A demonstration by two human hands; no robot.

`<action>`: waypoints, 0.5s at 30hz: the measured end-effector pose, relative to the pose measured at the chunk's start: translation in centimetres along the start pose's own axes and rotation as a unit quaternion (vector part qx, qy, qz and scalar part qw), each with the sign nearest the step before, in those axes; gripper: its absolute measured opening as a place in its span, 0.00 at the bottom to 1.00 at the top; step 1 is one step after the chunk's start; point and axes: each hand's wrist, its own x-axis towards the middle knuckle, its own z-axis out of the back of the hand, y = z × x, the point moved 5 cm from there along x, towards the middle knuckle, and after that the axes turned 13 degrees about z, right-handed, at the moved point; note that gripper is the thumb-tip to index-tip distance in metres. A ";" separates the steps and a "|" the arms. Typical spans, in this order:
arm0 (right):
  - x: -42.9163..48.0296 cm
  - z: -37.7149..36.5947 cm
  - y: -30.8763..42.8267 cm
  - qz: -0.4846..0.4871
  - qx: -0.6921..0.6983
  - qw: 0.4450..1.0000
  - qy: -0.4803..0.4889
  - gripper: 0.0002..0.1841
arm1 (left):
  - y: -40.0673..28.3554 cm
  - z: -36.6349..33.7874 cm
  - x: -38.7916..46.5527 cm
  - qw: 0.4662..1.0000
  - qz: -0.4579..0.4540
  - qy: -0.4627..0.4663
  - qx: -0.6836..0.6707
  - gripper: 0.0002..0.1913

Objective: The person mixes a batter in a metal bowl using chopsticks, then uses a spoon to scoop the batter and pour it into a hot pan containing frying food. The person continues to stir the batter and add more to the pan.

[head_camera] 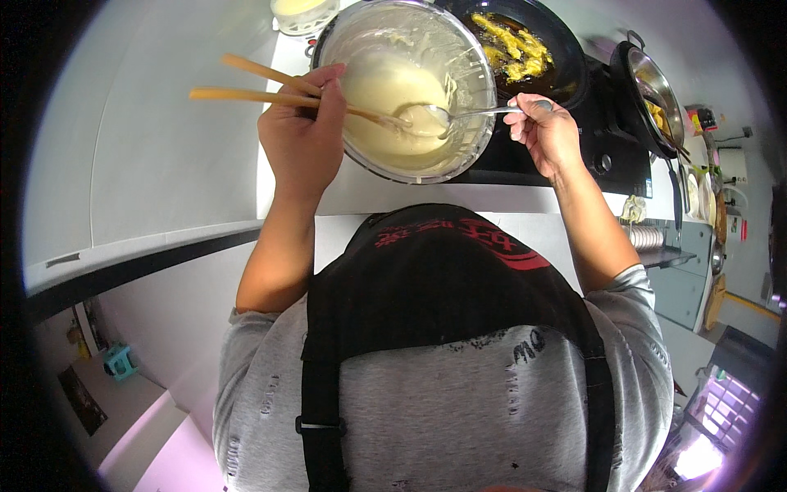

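A large clear bowl (476, 132) of pale, creamy batter (384, 92) stands in front of me, batter smeared up its inner wall. My left hand (307, 132) grips a pair of wooden chopsticks (246, 95) whose tips reach down into the bowl. Between the fingers of my right hand (546, 132) is the handle of a metal spoon (476, 112). Its bowl end holds batter, and the chopstick tips meet it there. Behind my right hand, yellow battered pieces (516, 49) lie in dark oil in a black wok (575, 67).
The wok sits on a black cooktop (510, 163) with a knob. Further right, a metal basin (670, 80) holds fried pieces and chopsticks on a black pan. A pale container (304, 15) stands behind the bowl at left. A wall (154, 123) borders the left side.
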 end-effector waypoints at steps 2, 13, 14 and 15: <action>-0.2 0.0 0.7 0.032 0.005 0.999 -0.003 0.09 | 0.2 0.3 0.2 1.000 0.013 0.004 0.012 0.06; -1.1 0.7 4.1 0.102 0.004 0.993 -0.051 0.08 | 1.8 2.4 0.1 0.996 0.058 -0.052 -0.038 0.08; -1.1 0.7 4.3 0.109 0.011 0.992 -0.058 0.07 | 2.0 2.3 0.0 0.996 0.061 -0.041 -0.041 0.08; -0.9 0.7 4.7 0.114 0.019 0.991 -0.065 0.07 | 1.9 2.2 0.1 0.997 0.064 -0.030 -0.041 0.08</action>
